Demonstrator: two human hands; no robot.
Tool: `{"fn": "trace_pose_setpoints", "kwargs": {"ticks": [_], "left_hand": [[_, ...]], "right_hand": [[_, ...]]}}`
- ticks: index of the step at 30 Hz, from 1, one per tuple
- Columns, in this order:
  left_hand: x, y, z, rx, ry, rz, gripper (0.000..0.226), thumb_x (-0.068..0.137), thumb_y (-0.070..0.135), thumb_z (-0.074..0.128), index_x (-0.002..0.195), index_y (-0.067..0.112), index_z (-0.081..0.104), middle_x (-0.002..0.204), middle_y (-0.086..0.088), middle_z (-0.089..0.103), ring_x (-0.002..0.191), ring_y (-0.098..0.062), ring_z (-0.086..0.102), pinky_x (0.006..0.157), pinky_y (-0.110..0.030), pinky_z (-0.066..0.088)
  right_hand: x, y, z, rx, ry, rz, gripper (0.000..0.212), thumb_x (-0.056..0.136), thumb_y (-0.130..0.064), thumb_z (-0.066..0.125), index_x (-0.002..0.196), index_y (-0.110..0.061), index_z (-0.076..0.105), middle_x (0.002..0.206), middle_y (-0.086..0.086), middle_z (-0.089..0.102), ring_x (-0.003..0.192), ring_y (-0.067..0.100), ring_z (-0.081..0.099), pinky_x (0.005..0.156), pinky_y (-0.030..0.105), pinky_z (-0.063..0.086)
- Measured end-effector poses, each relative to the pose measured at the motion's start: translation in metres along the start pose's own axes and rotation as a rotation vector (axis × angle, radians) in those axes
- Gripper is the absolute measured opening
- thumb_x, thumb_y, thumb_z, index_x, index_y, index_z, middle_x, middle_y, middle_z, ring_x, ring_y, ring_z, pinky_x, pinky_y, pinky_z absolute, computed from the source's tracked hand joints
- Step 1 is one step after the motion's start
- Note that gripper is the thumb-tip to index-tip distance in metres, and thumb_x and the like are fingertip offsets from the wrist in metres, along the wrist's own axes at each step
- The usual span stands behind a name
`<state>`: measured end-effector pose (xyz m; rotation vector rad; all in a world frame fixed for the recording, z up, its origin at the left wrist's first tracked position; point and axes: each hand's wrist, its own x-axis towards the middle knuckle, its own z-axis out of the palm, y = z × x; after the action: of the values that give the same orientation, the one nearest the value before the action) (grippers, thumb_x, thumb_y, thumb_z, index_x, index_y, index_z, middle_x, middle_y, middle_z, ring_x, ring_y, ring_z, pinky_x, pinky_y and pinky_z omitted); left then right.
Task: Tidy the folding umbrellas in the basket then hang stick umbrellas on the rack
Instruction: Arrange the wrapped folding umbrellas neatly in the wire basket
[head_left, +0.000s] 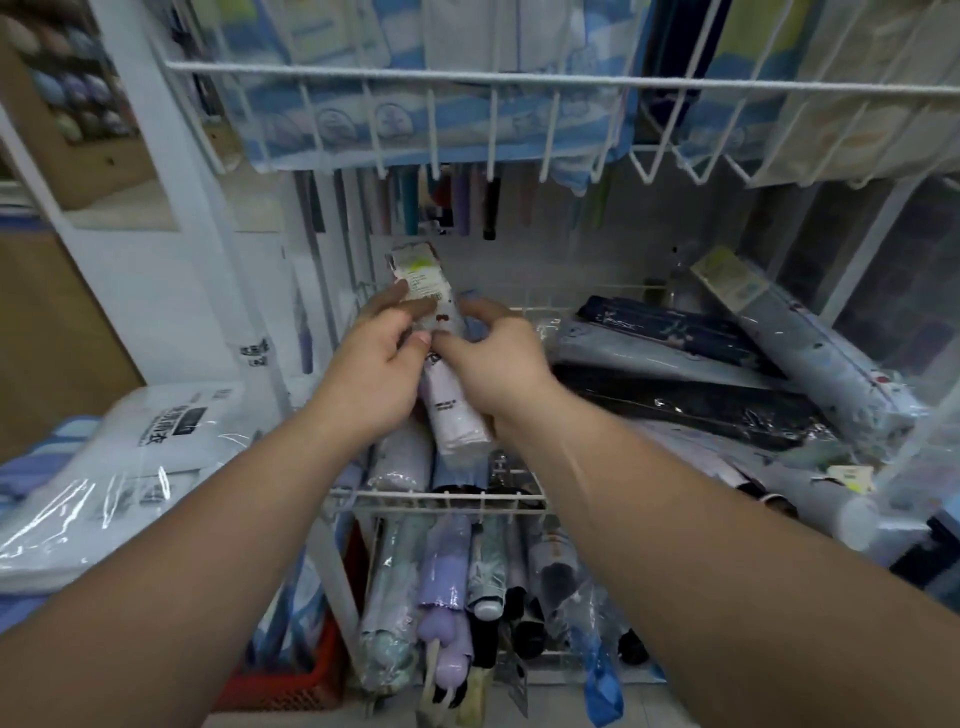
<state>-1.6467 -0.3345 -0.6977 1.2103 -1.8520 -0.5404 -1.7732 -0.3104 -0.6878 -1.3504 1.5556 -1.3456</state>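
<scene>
Folding umbrella (441, 364) upright over the wire basket (441, 498); left hand (371, 374) and right hand (498, 364) each in closed grip around it

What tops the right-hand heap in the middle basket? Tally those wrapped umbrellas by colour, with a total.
Dark navy umbrella: 1
Pale blue umbrellas: 2
Black umbrella: 1
Total: 4
The held umbrella is left out; those lower down are too buried to count.

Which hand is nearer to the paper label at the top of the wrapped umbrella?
The left hand: its fingertips touch the paper label at its lower edge. The right hand grips the wrapped umbrella lower down, below and right of the label.
</scene>
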Motion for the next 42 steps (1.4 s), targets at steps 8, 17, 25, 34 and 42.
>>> {"fn": "trace_pose_setpoints", "kwargs": {"ticks": [8, 17, 25, 34, 42], "left_hand": [[0.006, -0.018, -0.017, 0.192, -0.075, -0.051, 0.047, 0.090, -0.006, 0.048, 0.127, 0.014, 0.068, 0.150, -0.007, 0.049, 0.138, -0.023, 0.046, 0.109, -0.017, 0.029], [0.004, -0.003, -0.003, 0.415, -0.149, 0.030, 0.048, 0.091, 0.002, 0.051, 0.132, 0.019, 0.065, 0.142, -0.008, 0.055, 0.133, -0.031, 0.048, 0.109, -0.034, 0.040], [-0.017, 0.051, 0.044, 0.304, -0.138, 0.178, 0.030, 0.095, 0.017, 0.059, 0.123, 0.019, 0.071, 0.121, -0.012, 0.066, 0.112, -0.031, 0.060, 0.097, -0.032, 0.045], [-0.035, 0.077, 0.118, 0.214, -0.503, -0.036, 0.031, 0.101, 0.021, 0.049, 0.127, 0.019, 0.065, 0.126, -0.009, 0.067, 0.113, -0.029, 0.062, 0.079, -0.026, 0.041], [-0.039, 0.068, 0.129, -0.016, -0.573, -0.236, 0.033, 0.098, 0.014, 0.053, 0.130, 0.017, 0.063, 0.114, -0.012, 0.071, 0.082, -0.020, 0.063, 0.068, -0.028, 0.047]], "right_hand": [[-0.004, 0.011, 0.037, -0.319, -0.161, -0.100, 0.026, 0.100, -0.021, 0.051, 0.118, -0.015, 0.068, 0.111, 0.011, 0.071, 0.104, 0.030, 0.065, 0.078, 0.030, 0.048], [0.002, -0.009, -0.042, -0.718, -0.135, -0.163, 0.025, 0.092, -0.017, 0.061, 0.113, -0.017, 0.075, 0.118, 0.006, 0.071, 0.108, 0.025, 0.065, 0.094, 0.034, 0.052], [-0.005, -0.009, -0.134, -1.319, -0.492, 0.155, 0.034, 0.083, -0.044, 0.074, 0.106, -0.019, 0.076, 0.103, 0.001, 0.074, 0.094, 0.022, 0.070, 0.089, 0.035, 0.057], [-0.005, 0.006, -0.153, -1.304, -0.461, 0.137, 0.046, 0.067, -0.055, 0.081, 0.096, -0.019, 0.077, 0.090, 0.001, 0.076, 0.081, 0.019, 0.073, 0.073, 0.028, 0.060], [-0.003, 0.008, -0.155, -1.257, -0.537, 0.207, 0.054, 0.062, -0.054, 0.087, 0.102, -0.018, 0.076, 0.097, -0.001, 0.076, 0.088, 0.018, 0.072, 0.084, 0.032, 0.059]]}}
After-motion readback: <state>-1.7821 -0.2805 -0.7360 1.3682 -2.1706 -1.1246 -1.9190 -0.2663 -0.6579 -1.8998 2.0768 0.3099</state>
